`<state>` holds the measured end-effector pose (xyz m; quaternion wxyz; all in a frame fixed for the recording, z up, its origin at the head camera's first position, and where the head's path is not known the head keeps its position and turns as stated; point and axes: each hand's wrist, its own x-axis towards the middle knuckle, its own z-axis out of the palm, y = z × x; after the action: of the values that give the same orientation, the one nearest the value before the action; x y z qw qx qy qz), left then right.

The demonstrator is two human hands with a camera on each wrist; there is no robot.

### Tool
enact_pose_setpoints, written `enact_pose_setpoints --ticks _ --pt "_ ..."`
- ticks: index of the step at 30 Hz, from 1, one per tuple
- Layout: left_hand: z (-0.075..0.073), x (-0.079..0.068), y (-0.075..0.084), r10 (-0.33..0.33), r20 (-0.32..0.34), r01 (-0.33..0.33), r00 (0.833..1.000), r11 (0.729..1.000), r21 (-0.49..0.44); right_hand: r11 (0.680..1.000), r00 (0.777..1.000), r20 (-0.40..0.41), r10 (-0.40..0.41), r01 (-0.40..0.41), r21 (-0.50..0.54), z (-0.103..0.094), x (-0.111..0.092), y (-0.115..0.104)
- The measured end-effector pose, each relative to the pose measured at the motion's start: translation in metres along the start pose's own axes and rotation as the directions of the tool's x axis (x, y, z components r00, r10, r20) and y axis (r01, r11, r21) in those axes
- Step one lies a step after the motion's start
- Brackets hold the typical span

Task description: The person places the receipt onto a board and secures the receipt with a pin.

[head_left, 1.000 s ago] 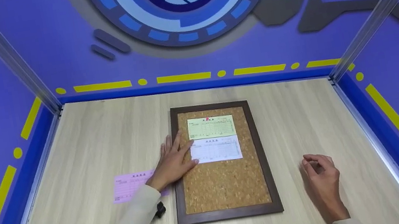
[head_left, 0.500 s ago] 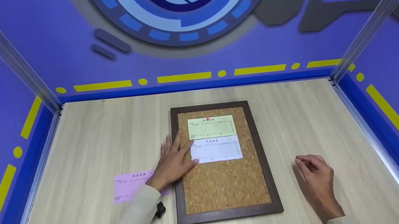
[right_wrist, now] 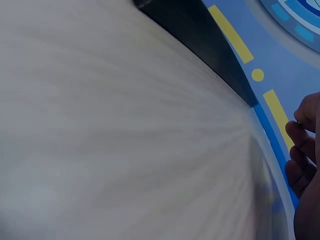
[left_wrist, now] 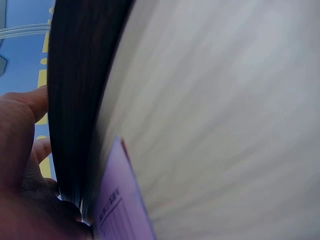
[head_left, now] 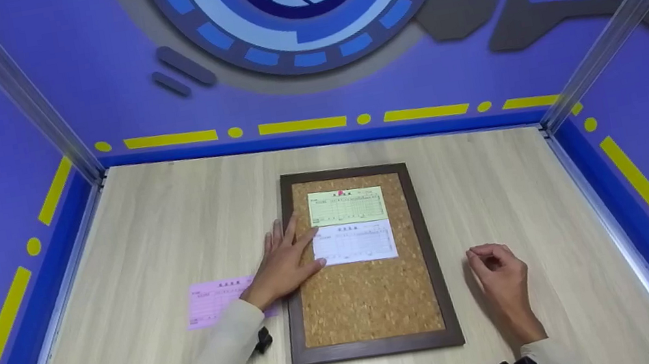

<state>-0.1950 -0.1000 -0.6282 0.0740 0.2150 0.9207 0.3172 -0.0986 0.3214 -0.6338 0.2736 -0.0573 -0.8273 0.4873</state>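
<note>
A cork board [head_left: 368,303] in a dark brown frame lies on the table. On it a light green form [head_left: 347,206] is fixed by a red pushpin [head_left: 340,192] at its top edge. Directly below lies a white form [head_left: 355,244]. My left hand [head_left: 286,267] spreads across the board's left frame, index fingertip and thumb on the white form's left edge. To the board's right, my right hand [head_left: 501,274] brings thumb and index fingertip together, the other fingers curled. In the right wrist view a small dark object [right_wrist: 299,123] shows between those fingertips; I cannot tell its kind.
A pink form [head_left: 213,303] lies on the table left of the board, partly under the left forearm. The wooden tabletop [head_left: 174,227] is enclosed by blue printed panels [head_left: 103,80] at the back and sides.
My right hand has moved left toward the board, fingertips still together. The left hand keeps its place on the board and white form; the papers have not moved.
</note>
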Motion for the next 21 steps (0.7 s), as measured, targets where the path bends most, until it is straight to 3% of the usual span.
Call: enact_pose_setpoints --ticks 6,14,21 --pt "-0.001 0.000 0.001 0.005 -0.006 -0.005 1.000 1.000 0.011 1.000 1.000 0.028 0.006 -0.006 -0.018 0.007 0.006 0.017" --pt "0.001 0.000 0.000 -0.001 -0.003 0.001 1.000 1.000 0.007 0.995 0.992 0.096 0.078 -0.072 -0.063 0.012 0.012 0.013" --pt "0.001 0.001 0.000 -0.002 -0.006 0.002 1.000 1.000 0.008 0.997 0.991 0.109 -0.075 0.072 0.032 0.020 0.016 0.014"
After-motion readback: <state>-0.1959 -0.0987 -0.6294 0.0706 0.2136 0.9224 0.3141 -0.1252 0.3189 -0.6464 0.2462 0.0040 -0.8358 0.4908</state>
